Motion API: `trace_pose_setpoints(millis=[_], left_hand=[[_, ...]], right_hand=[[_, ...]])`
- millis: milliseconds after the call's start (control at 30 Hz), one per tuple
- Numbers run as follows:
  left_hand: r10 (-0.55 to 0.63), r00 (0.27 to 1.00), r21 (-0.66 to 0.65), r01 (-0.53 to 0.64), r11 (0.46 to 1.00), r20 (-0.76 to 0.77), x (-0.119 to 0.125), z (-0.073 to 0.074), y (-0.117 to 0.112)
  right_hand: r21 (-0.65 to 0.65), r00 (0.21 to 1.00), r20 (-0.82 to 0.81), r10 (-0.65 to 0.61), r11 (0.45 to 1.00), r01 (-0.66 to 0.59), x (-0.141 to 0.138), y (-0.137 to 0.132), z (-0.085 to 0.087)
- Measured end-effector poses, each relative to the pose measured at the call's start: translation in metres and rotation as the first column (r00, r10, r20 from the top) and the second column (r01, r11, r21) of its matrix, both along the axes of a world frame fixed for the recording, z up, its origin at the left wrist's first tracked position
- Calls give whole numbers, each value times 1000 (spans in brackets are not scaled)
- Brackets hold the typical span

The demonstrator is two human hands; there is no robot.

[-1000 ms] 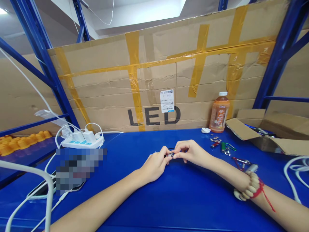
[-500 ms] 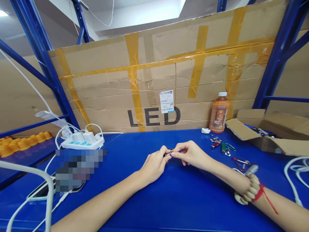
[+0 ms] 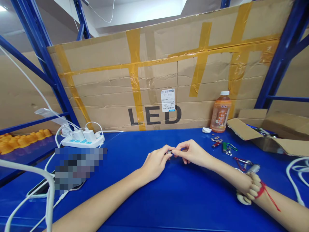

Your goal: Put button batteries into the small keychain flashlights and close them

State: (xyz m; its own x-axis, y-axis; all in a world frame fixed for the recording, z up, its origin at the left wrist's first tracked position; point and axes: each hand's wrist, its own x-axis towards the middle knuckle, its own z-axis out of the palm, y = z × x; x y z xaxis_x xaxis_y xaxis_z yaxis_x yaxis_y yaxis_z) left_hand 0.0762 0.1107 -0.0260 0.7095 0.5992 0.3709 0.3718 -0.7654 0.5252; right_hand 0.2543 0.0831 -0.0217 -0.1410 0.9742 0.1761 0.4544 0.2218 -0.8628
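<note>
Over the middle of the blue table [image 3: 169,196], my left hand [image 3: 155,162] and my right hand [image 3: 191,153] meet fingertip to fingertip. Both pinch a small dark cylindrical part with a silver end [image 3: 169,152]; most of it is hidden by the fingers. My right wrist wears a bead bracelet and a red string [image 3: 253,190]. To the right of my hands lie several small metal pieces [image 3: 215,140], a green carabiner clip [image 3: 227,147] and a red clip with a silver piece [image 3: 243,163].
A taped cardboard sheet marked LED [image 3: 154,80] walls the back. An orange drink bottle [image 3: 220,112] stands at back right beside an open cardboard box [image 3: 267,137]. A white power strip [image 3: 82,140] with cables sits left, orange parts [image 3: 21,141] far left, white cable [image 3: 295,170] right.
My hands stay together on the small part with slight finger shifts; less of the part shows now. The view has shifted a little.
</note>
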Motion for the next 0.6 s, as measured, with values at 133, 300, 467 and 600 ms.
trace_pose_setpoints(millis=[133, 300, 467, 600], left_hand=[[24, 1000, -23, -24, 999, 3, 1, -1, 1], [23, 998, -77, -18, 997, 55, 3, -4, 4], [15, 991, -115, 1, 993, 132, 4, -6, 8], [14, 992, -129, 2, 992, 125, 4, -5, 10]], right_hand=[[15, 999, 38, -19, 1000, 18, -1, 0, -1], [182, 943, 300, -148, 979, 95, 0, -3, 5], [495, 881, 363, -302, 864, 92, 7, -5, 12], [526, 931, 354, -89, 842, -119, 10, -2, 8]])
